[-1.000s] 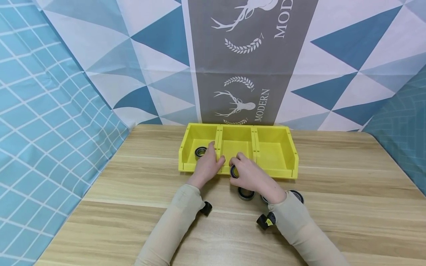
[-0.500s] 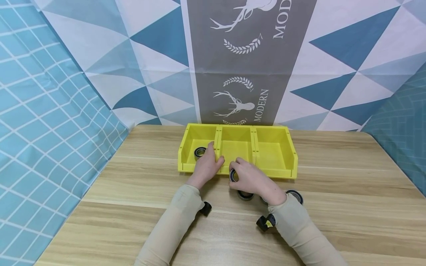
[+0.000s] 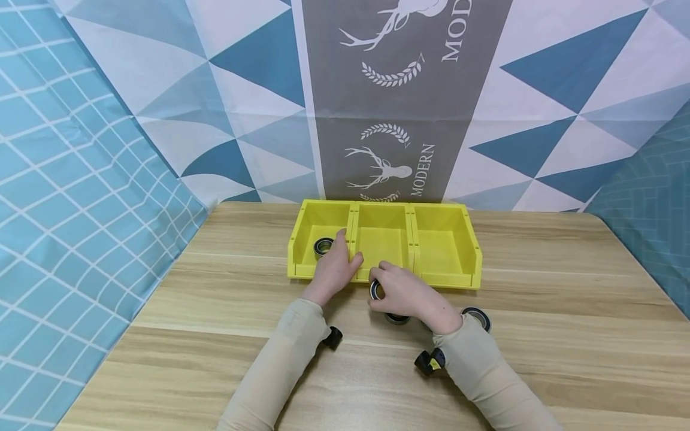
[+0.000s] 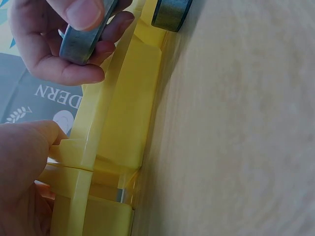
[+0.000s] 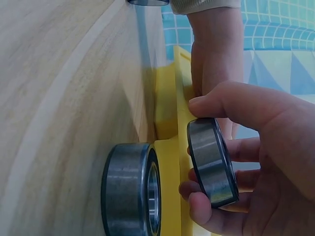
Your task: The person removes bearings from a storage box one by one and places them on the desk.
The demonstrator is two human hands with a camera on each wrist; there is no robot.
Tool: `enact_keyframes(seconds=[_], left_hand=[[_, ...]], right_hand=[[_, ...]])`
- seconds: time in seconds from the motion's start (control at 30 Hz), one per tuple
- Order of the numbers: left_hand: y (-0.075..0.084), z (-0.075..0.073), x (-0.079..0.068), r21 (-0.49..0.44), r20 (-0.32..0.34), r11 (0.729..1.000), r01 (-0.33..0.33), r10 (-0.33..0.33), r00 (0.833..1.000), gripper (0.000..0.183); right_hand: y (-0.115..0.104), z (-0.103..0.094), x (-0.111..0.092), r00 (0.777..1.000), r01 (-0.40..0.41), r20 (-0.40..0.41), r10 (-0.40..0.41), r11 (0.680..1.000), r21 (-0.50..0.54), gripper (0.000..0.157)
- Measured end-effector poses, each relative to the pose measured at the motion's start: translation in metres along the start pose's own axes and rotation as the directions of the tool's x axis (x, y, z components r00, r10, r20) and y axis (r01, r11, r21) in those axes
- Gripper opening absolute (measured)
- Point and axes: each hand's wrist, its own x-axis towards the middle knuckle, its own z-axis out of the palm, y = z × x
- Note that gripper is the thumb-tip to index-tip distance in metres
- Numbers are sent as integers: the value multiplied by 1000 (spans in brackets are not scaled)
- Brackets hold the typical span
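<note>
Right hand (image 3: 406, 293) has a bearing (image 5: 210, 160) pinched between thumb and fingers, kinda tilted, just off the front of the yellow bin (image 3: 447, 280), on the side facing the tabletop's (image 3: 566, 287) near edge. Left hand's (image 3: 335, 265) fingers are gripping the bin's divider (image 3: 353, 218). Bin's up by the tabletop's far edge with a second bearing (image 3: 317, 244) in its left compartment (image 3: 318, 221). Third bearing (image 3: 398, 320) is right below the right hand, and a fourth bearing (image 3: 486, 319) is closer to the right edge.
</note>
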Motion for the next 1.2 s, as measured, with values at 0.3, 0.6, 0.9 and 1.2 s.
enact_keyframes(seconds=[0.3,0.6,0.9,1.2], left_hand=[[1,0,1,-2,6,1000,4,-4,1000,65],[0,0,1,-7,18,1000,6,-6,1000,66],[-1,0,1,-2,23,1000,9,-9,1000,68],[-1,1,1,-5,20,1000,10,-9,1000,67]], right_hand=[[-1,-1,0,1000,9,28,-9,1000,3,37],[-4,1,-1,998,22,53,-23,1000,17,39],[-7,1,-1,997,46,64,-47,999,9,37],[-10,8,-2,992,111,50,-112,994,20,29]])
